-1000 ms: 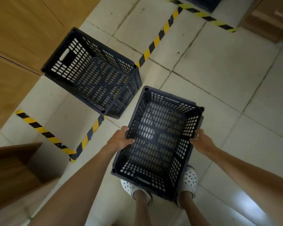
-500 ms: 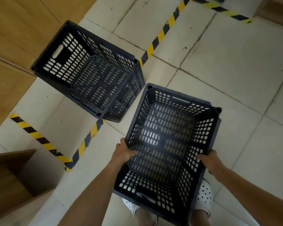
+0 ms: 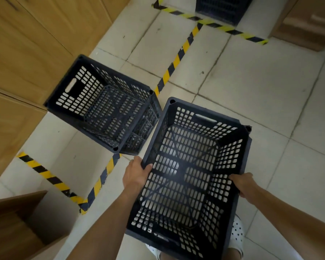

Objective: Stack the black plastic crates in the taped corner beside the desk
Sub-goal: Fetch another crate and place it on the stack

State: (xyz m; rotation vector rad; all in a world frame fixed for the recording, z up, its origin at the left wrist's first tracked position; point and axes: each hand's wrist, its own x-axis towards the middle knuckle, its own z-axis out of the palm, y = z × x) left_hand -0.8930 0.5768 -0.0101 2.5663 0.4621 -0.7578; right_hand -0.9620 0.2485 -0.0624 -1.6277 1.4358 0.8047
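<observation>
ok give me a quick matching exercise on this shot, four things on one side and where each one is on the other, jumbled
Things:
1. carried crate
2. floor crate
3. left hand
4. right hand

Places:
A. gripping the carried crate's right rim
B. standing inside the taped corner, by the wooden cabinet
C. held up over the person's feet
D. gripping the carried crate's left rim

Pairs: 1-C, 2-B, 3-D, 4-A

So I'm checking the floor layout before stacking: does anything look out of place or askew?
Slightly. The crate on the floor sits skewed to the striped tape, its near corner overhanging that line. No damage or spill shows. The carried crate, gripped by left hand and right hand, looks intact.
</observation>
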